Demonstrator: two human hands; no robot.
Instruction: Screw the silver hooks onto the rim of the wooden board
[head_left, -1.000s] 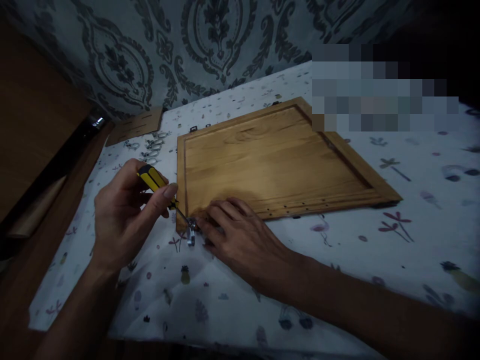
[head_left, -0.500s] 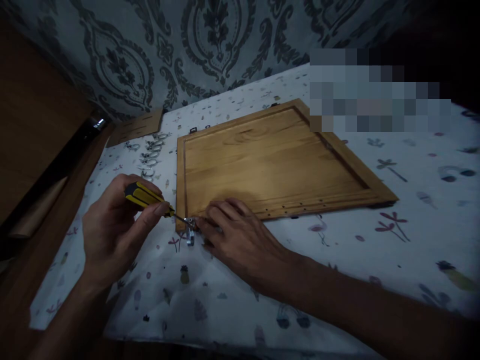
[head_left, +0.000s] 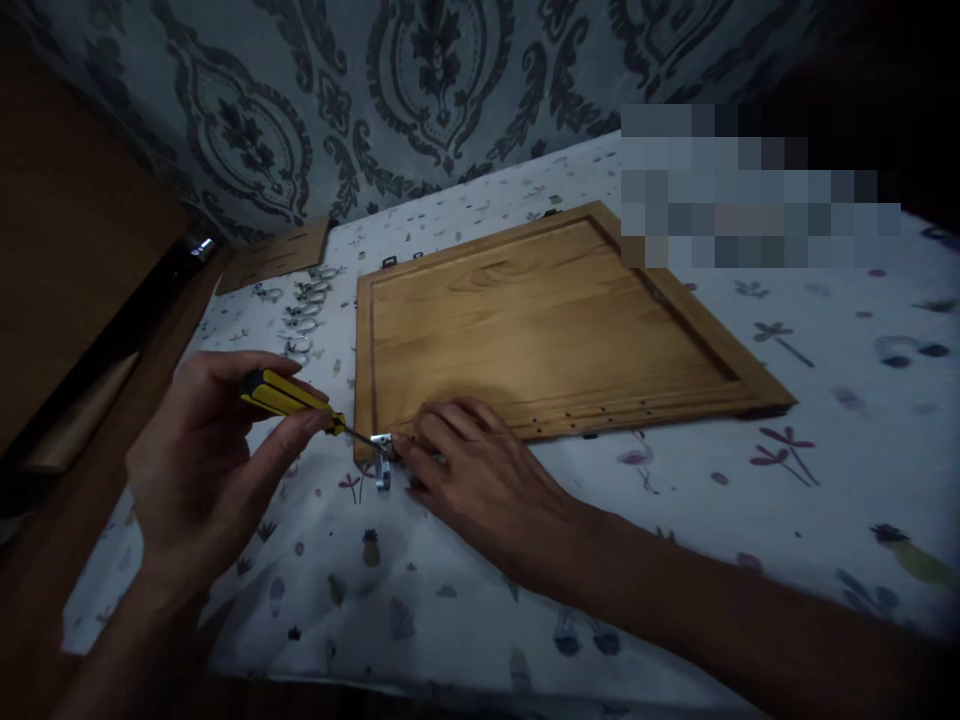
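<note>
A framed wooden panel (head_left: 495, 320) lies flat, with small dark holes along its near edge. At its near left corner sits a shiny metal hook (head_left: 382, 470), its curved end hanging past the edge. My left hand (head_left: 195, 465) is closed around the yellow and black handle of a screwdriver (head_left: 289, 398), held at a slant. The screwdriver's thin shaft meets the upper part of the hook; the exact tip contact is too small to make out. My right hand (head_left: 484, 470) rests on the panel's near edge, thumb and forefinger pressed against the hook's right side.
More metal hooks (head_left: 306, 312) lie in a row left of the panel, near a slotted piece of cardboard (head_left: 274, 258). A printed white cloth (head_left: 442, 630) covers the surface. Patterned wallpaper (head_left: 442, 80) rises behind. Part of the upper right is pixelated.
My left hand has rotated and shifted a little to the left on the screwdriver handle. My right hand and the hook keep their place.
</note>
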